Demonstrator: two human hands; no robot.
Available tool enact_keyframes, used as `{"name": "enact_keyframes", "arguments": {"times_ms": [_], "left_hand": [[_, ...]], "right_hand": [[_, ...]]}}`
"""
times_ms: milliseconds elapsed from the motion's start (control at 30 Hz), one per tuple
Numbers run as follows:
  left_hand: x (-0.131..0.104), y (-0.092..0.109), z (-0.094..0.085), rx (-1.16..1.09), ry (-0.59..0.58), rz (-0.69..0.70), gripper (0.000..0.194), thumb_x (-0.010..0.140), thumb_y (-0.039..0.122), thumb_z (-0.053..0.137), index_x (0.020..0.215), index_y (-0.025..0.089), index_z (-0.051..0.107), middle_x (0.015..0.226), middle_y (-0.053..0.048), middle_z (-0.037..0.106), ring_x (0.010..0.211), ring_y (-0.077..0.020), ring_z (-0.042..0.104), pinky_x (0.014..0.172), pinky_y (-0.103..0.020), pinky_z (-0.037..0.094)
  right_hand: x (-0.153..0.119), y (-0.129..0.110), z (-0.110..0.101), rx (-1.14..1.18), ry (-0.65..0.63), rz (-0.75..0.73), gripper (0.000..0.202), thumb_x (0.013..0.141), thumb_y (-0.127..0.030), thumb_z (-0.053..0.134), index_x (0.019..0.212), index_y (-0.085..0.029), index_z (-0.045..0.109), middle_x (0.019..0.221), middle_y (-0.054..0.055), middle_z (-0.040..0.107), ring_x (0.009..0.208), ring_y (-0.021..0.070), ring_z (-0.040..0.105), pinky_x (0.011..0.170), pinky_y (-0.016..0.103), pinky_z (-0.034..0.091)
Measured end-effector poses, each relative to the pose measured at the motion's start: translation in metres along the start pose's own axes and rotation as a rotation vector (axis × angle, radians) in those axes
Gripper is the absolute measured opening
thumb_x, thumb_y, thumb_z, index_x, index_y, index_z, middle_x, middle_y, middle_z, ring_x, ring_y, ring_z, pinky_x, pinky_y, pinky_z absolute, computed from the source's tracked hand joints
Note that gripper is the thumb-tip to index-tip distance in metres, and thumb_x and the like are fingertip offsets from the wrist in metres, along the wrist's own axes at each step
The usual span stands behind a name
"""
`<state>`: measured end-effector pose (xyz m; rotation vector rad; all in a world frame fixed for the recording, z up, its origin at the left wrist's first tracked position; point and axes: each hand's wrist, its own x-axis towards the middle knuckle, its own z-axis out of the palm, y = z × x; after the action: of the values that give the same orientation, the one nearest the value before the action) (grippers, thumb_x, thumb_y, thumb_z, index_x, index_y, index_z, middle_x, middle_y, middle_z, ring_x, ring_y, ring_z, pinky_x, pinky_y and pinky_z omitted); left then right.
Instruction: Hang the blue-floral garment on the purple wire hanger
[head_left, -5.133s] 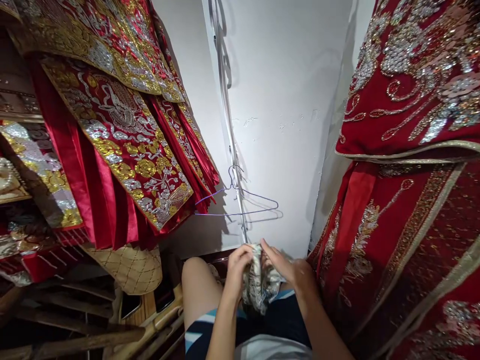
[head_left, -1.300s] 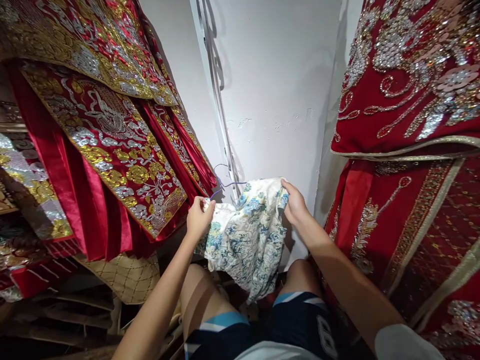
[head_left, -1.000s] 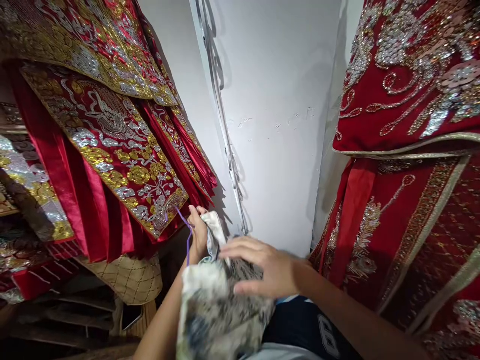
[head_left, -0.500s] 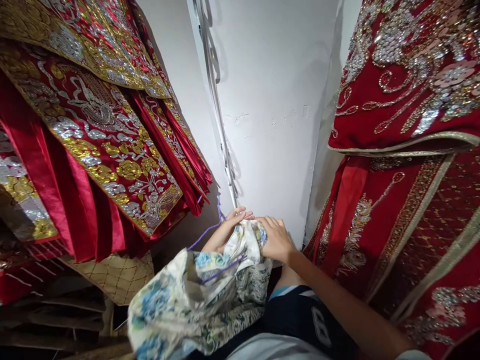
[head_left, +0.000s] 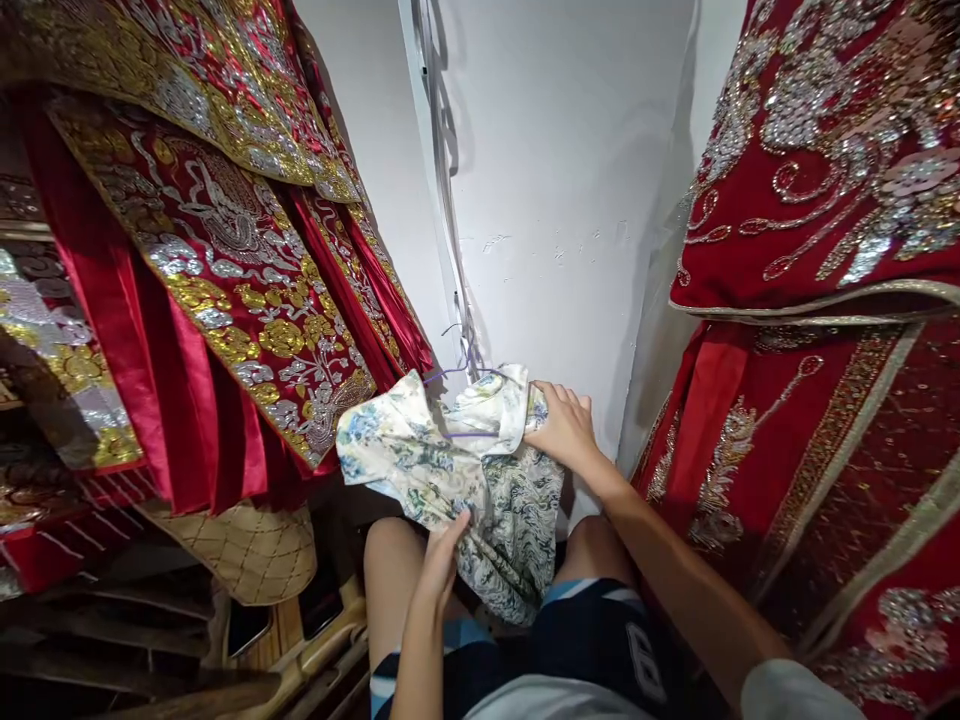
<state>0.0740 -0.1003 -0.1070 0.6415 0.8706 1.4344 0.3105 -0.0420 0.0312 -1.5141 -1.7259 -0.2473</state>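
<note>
A short-sleeved floral shirt (head_left: 420, 455), white with blue and green print, hangs in front of me on a thin purple hanger (head_left: 446, 373). The hanger's hook rises above the collar, and its lower bar crosses the open neck. My right hand (head_left: 564, 428) is closed around the shirt's right shoulder, near the hanger's end. Lower down, my left hand (head_left: 442, 548) has its thumb on the front of the shirt; its other fingers are behind the cloth, which appears pinched between them.
Red garments with gold and silver sequins (head_left: 247, 250) hang on the left. More beaded red garments (head_left: 817, 230) hang on the right. A white wall (head_left: 555, 180) with a narrow metal strip (head_left: 442, 150) stands ahead. Wooden furniture (head_left: 322, 640) is at the lower left.
The shirt has gone from bunched over my lap to spread out on the hanger, farther forward. My left hand has moved from the collar down to the shirt front; my right stays at the shoulder.
</note>
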Motion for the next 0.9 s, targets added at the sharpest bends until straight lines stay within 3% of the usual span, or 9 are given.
{"name": "enact_keyframes", "arguments": {"times_ms": [133, 233, 333, 400, 467, 533, 633, 767, 900], "left_hand": [[-0.011, -0.032, 0.012, 0.075, 0.057, -0.034, 0.060, 0.072, 0.022, 0.084, 0.128, 0.024, 0.062, 0.134, -0.009, 0.065, 0.141, -0.0288, 0.045, 0.120, -0.042, 0.033], [-0.017, -0.052, 0.010, 0.101, 0.050, -0.073, 0.071, 0.072, 0.026, 0.085, 0.137, 0.025, 0.057, 0.141, -0.011, 0.061, 0.142, -0.0304, 0.044, 0.120, -0.044, 0.032], [-0.017, -0.065, 0.004, 0.103, 0.001, -0.072, 0.073, 0.069, 0.033, 0.088, 0.135, 0.025, 0.059, 0.143, -0.012, 0.059, 0.140, -0.0313, 0.047, 0.119, -0.044, 0.034], [-0.015, -0.069, 0.001, 0.115, -0.058, -0.044, 0.073, 0.068, 0.039, 0.088, 0.133, 0.025, 0.060, 0.147, -0.012, 0.055, 0.140, -0.0316, 0.046, 0.119, -0.045, 0.034], [-0.012, -0.070, 0.000, 0.165, -0.079, 0.027, 0.071, 0.068, 0.043, 0.087, 0.131, 0.023, 0.062, 0.148, -0.012, 0.054, 0.141, -0.0310, 0.045, 0.121, -0.044, 0.031], [-0.011, -0.070, 0.001, 0.244, -0.061, 0.106, 0.069, 0.068, 0.044, 0.086, 0.128, 0.021, 0.063, 0.146, -0.013, 0.055, 0.141, -0.0304, 0.045, 0.122, -0.043, 0.027], [-0.014, -0.069, 0.004, 0.332, -0.025, 0.182, 0.065, 0.067, 0.044, 0.086, 0.123, 0.018, 0.065, 0.142, -0.015, 0.059, 0.141, -0.0307, 0.045, 0.122, -0.042, 0.025], [-0.017, -0.059, 0.004, 0.392, -0.051, 0.140, 0.059, 0.067, 0.041, 0.085, 0.118, 0.018, 0.065, 0.134, -0.015, 0.064, 0.139, -0.0318, 0.046, 0.120, -0.043, 0.027], [-0.022, -0.037, -0.007, 0.384, 0.143, 0.251, 0.057, 0.076, 0.040, 0.080, 0.123, 0.023, 0.054, 0.131, -0.012, 0.059, 0.141, -0.0301, 0.039, 0.119, -0.043, 0.025]], "right_hand": [[-0.035, 0.005, 0.008, 0.184, 0.023, 0.016, 0.072, 0.073, -0.035, 0.068, 0.141, -0.023, 0.049, 0.139, 0.014, 0.054, 0.129, 0.0365, 0.046, 0.104, 0.050, 0.033], [-0.077, 0.011, 0.023, 0.503, 0.088, 0.257, 0.052, 0.082, -0.042, 0.060, 0.130, -0.022, 0.055, 0.143, 0.014, 0.049, 0.133, 0.0327, 0.044, 0.105, 0.046, 0.036], [-0.116, 0.004, 0.047, 0.693, -0.084, 0.402, 0.032, 0.089, -0.051, 0.049, 0.090, -0.021, 0.061, 0.093, 0.009, 0.066, 0.090, 0.0264, 0.062, 0.078, 0.037, 0.048], [-0.133, -0.005, 0.064, 0.748, -0.246, 0.372, 0.037, 0.087, -0.054, 0.053, 0.067, -0.023, 0.051, 0.060, -0.001, 0.052, 0.059, 0.0187, 0.053, 0.059, 0.030, 0.043], [-0.139, -0.012, 0.075, 0.788, -0.351, 0.348, 0.042, 0.086, -0.054, 0.056, 0.061, -0.024, 0.042, 0.052, -0.006, 0.038, 0.050, 0.0138, 0.040, 0.051, 0.027, 0.033], [-0.140, -0.015, 0.079, 0.808, -0.406, 0.344, 0.041, 0.085, -0.051, 0.058, 0.061, -0.023, 0.039, 0.052, -0.007, 0.033, 0.050, 0.0122, 0.034, 0.051, 0.026, 0.027], [-0.136, -0.013, 0.073, 0.840, -0.478, 0.339, 0.040, 0.084, -0.048, 0.061, 0.062, -0.023, 0.039, 0.054, -0.008, 0.032, 0.051, 0.0118, 0.032, 0.052, 0.025, 0.023], [-0.132, -0.008, 0.057, 0.917, -0.563, 0.347, 0.040, 0.090, -0.051, 0.051, 0.062, -0.022, 0.049, 0.054, -0.006, 0.039, 0.051, 0.0129, 0.036, 0.053, 0.026, 0.028], [-0.127, -0.008, 0.051, 1.003, -0.553, 0.420, 0.041, 0.087, -0.052, 0.052, 0.059, -0.021, 0.055, 0.050, -0.004, 0.040, 0.049, 0.0134, 0.037, 0.052, 0.027, 0.030]]}}
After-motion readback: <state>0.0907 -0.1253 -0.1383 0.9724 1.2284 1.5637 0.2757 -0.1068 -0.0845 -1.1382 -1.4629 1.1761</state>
